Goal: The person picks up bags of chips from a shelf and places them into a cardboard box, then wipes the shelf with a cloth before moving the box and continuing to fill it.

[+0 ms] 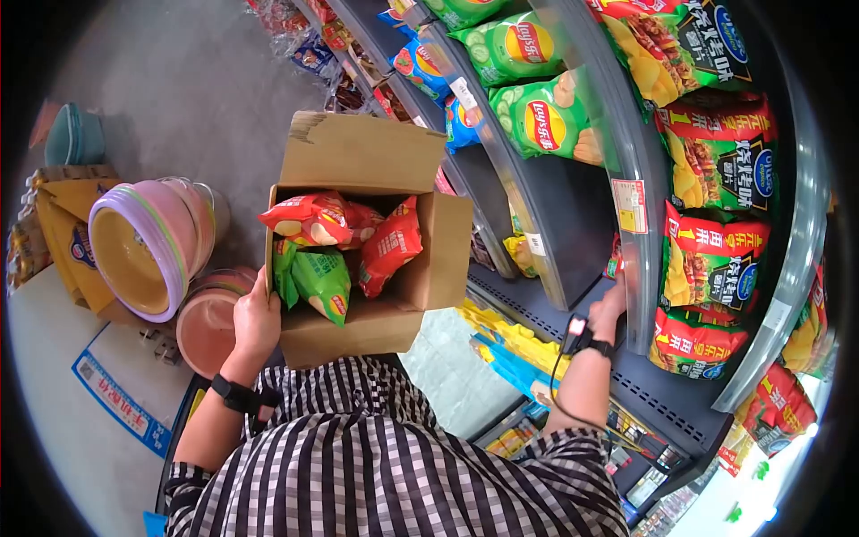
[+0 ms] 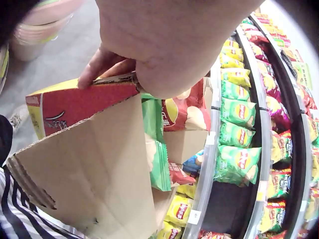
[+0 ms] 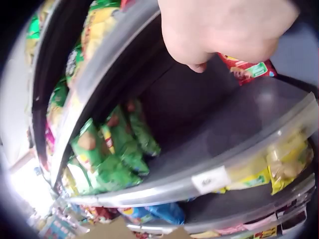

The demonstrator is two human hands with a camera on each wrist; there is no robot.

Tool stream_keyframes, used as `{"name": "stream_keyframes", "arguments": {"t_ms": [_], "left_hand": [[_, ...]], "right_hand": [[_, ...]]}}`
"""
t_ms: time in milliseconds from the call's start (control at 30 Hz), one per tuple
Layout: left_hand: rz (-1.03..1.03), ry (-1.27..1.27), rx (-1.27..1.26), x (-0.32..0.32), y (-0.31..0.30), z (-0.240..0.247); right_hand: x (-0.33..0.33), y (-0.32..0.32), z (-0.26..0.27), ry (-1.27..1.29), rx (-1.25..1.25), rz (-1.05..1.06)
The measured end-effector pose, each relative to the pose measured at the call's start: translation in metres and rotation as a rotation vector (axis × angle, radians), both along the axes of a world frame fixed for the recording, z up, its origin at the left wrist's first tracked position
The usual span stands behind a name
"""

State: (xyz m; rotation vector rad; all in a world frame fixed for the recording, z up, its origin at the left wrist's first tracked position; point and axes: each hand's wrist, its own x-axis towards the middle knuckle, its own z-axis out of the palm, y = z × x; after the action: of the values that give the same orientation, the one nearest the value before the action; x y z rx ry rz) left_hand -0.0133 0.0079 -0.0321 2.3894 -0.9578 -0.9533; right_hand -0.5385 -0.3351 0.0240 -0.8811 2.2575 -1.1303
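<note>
From here I make out a matt cardboard box (image 1: 367, 148), glossy film bags (image 1: 324, 282), shiny clear-plastic edging (image 1: 641, 277) and a cloth shirt (image 1: 358, 465).

In the head view, a stack of purple-rimmed basins (image 1: 186, 224) is placed at the left, just beside a pink tub (image 1: 210, 331). Teal buckets (image 1: 76, 139) are positioned farther up. A blue-bordered sign (image 1: 121, 394) is displayed below the basins. At the right, red-banded crisp bags (image 1: 716, 251) are arranged in a row. A red-bordered price label (image 1: 629, 206) is affixed nearby.

"Lay's" on green shelved bags (image 1: 537, 123); seemingly "手机配件" on blue-edged sign (image 1: 121, 391).
</note>
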Motion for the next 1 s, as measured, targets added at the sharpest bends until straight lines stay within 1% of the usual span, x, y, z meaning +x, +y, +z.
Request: {"name": "stream_keyframes", "arguments": {"t_ms": [67,100,133,167,433,533,633,667,733,800,867,933,967,1000], "left_hand": [[0.011,0.028,0.018,0.002,0.004,0.001],[0.012,0.026,0.021,0.003,0.005,0.003],[0.005,0.017,0.044,0.004,0.006,0.005],[-0.001,0.01,0.066,0.004,0.006,0.006],[-0.015,-0.03,0.065,0.004,0.018,-0.005],[-0.013,-0.038,0.1,0.005,0.015,0.0],[-0.006,-0.028,0.1,0.005,0.011,0.001],[-0.009,-0.034,0.103,0.006,0.009,0.001],[0.024,-0.04,0.09,0.006,0.012,-0.011],[0.04,-0.033,0.131,0.007,0.011,-0.015],[0.059,-0.019,0.113,0.007,0.01,-0.016],[0.056,-0.03,0.126,0.007,0.007,-0.011],[0.057,-0.033,0.117,0.007,0.008,-0.011],[0.061,-0.044,0.114,0.007,0.009,-0.011]], "right_hand": [[-0.003,-0.011,0.0,-0.008,0.039,-0.067],[-0.015,-0.011,-0.009,0.05,0.18,-0.136],[-0.026,-0.013,-0.017,0.05,0.183,-0.136],[-0.019,-0.021,-0.015,0.062,0.179,-0.111],[0.023,-0.026,0.009,0.149,0.124,0.084],[0.036,-0.019,0.02,0.167,0.103,0.147],[0.058,0.009,0.025,0.158,0.089,0.216],[0.021,0.001,-0.01,-0.251,-0.338,0.155],[0.102,0.032,0.037,-0.531,-0.333,-0.196],[0.093,0.07,0.025,-0.728,-0.308,0.015],[0.136,0.11,0.035,-0.84,-0.263,-0.025],[0.177,0.148,0.045,-0.917,-0.194,0.224],[0.199,0.161,0.052,-0.928,-0.193,0.225],[0.222,0.169,0.059,-0.889,-0.105,0.351]]}}
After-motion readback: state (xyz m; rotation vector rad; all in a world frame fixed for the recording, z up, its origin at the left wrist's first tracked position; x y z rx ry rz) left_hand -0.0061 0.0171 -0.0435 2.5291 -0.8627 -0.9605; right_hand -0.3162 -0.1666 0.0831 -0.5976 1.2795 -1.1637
